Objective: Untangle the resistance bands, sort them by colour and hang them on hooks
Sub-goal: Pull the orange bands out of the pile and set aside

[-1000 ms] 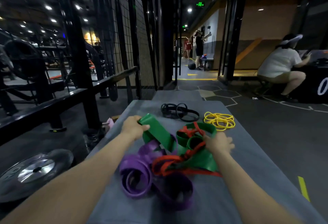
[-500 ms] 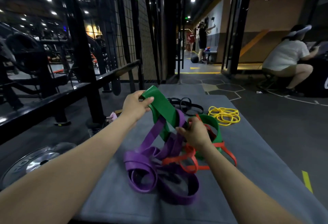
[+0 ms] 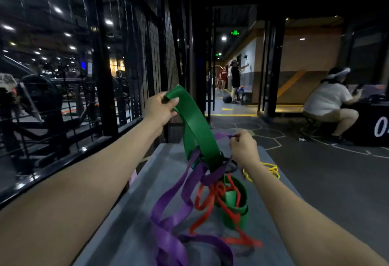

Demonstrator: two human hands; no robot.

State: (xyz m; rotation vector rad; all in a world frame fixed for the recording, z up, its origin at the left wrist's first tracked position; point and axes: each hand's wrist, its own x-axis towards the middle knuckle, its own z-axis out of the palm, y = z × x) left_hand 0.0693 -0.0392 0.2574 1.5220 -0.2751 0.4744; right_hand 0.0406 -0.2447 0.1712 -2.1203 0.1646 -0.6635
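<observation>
The wide green rubber resistance band (image 3: 197, 131) is held up over the grey padded bench (image 3: 134, 219), pinched at its top by the left hand (image 3: 161, 108), while a purple band (image 3: 181, 190) threaded through it is pinched by the right hand (image 3: 243, 146). Red band (image 3: 212, 198) is knotted in below; nothing is sorted or hung.

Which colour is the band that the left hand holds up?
Green band, gripped by the left hand; seen in the head view.

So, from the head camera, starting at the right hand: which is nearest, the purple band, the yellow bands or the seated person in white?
1. Purple band: pinched in the right hand itself.
2. Yellow bands: on the grey mat, just beyond the wrist.
3. Seated person in white: far off on the right.
</observation>
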